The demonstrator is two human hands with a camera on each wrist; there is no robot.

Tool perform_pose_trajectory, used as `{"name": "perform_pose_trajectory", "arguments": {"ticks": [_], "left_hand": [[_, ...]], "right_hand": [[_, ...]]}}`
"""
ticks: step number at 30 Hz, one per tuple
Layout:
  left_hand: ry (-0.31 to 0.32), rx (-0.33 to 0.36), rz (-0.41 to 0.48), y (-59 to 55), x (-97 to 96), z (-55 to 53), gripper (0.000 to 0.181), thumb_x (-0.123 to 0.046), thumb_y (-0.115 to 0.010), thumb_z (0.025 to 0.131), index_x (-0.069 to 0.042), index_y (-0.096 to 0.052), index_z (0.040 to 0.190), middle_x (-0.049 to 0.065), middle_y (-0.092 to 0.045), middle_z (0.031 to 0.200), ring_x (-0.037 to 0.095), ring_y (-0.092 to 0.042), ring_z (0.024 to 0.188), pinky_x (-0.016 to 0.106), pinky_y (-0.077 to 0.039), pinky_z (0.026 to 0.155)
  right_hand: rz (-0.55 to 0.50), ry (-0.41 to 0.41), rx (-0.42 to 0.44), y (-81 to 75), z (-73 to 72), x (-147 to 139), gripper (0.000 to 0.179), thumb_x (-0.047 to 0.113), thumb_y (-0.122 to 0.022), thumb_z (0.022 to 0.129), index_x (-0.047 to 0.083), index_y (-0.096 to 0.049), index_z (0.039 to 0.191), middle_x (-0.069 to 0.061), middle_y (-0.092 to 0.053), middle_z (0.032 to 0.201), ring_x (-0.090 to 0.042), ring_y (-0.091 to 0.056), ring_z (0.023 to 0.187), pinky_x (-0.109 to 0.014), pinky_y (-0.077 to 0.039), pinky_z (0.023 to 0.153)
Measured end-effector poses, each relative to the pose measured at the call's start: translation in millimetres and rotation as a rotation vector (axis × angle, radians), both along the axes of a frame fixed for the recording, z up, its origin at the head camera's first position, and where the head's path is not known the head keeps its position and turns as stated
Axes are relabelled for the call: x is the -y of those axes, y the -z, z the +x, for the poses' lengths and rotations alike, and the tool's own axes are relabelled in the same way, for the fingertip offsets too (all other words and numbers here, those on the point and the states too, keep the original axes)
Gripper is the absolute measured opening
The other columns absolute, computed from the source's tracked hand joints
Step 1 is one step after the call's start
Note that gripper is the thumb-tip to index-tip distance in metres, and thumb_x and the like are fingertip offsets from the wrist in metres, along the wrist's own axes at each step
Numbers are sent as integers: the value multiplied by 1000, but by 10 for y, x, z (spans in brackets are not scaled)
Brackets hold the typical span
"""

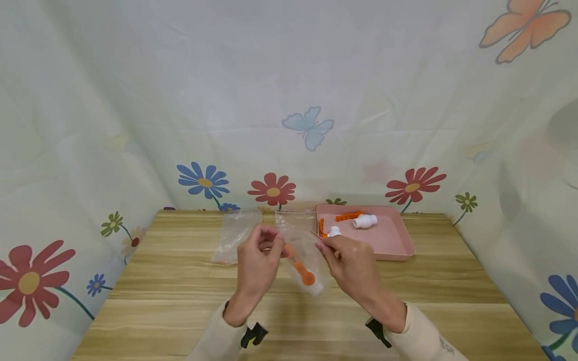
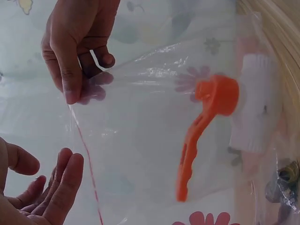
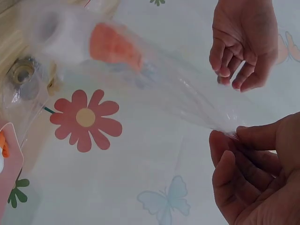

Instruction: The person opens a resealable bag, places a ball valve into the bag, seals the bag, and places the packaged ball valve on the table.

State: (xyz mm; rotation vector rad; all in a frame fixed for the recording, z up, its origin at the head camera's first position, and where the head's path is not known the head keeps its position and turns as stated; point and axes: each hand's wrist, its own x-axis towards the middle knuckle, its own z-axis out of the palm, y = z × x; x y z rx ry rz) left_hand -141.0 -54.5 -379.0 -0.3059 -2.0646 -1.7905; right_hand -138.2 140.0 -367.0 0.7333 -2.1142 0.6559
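Head view has the bag (image 1: 321,268) hanging above the table (image 1: 158,301), between the two hands, with a valve (image 1: 308,277) inside it. The bag is clear and thin, creased where light catches it, and a fine red line (image 2: 89,159) runs along its mouth. The valve has a white body (image 2: 255,101) down at the bag's closed end and an orange handle (image 2: 190,150), slim, bent and notched along one edge, reaching up toward the mouth.

The right hand (image 1: 354,263) pinches a corner of the mouth between thumb and finger, drawing the film into folds. The left hand (image 1: 259,258) is loose beside the mouth, its thumb apart from the softly bent fingers, grasping nothing; whether its fingertips touch the film I cannot tell.

Film veils the white body, and the right wrist view blurs it further. Behind the right hand, a white part in the pink tray (image 1: 388,243) is partly covered; the right wrist view cuts the tray off at its edge. Of two flat bags (image 1: 237,238) lying on the table, one is overlapped by the held bag. A small ringed object (image 3: 23,72), perhaps metal, shows dimly through plastic.
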Motion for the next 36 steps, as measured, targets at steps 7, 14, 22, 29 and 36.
{"name": "perform_pose_trajectory", "arguments": {"ticks": [7,14,22,29,36], "left_hand": [[-27,-251,-222,-16,51,9,3,-10,-64,92,-9,-65,95,3,-68,84,10,-65,73,25,-57,68],[-40,-405,-408,-61,45,3,18,-9,-68,86,-11,-67,104,3,-68,103,17,-63,93,33,-55,80],[2,-394,-558,-88,21,5,32,-19,-70,88,-12,-66,119,2,-63,122,19,-57,118,39,-50,99],[65,-368,-600,-83,-5,25,24,-17,-68,91,-13,-68,114,-1,-66,117,16,-60,113,37,-51,97],[117,-389,-583,-49,-24,25,8,-16,-67,93,-12,-69,100,-2,-67,100,11,-64,97,29,-54,85]], "right_hand": [[-16,-35,6,-56,-38,-85,13,5,-85,71,9,-74,78,2,-70,67,-4,-60,54,-19,-50,53],[-36,-93,21,-75,-56,-123,16,3,-84,71,8,-75,83,1,-73,73,-3,-61,57,-18,-51,54],[10,-137,47,-76,-47,-68,13,-1,-79,76,5,-74,87,-1,-73,77,-5,-63,61,-18,-52,57],[18,-140,45,-69,-34,-51,8,3,-79,78,6,-74,84,0,-73,75,-7,-66,63,-20,-53,59],[28,-148,37,-57,-15,-63,12,4,-81,74,9,-73,81,3,-72,72,-4,-61,60,-16,-48,57]]}}
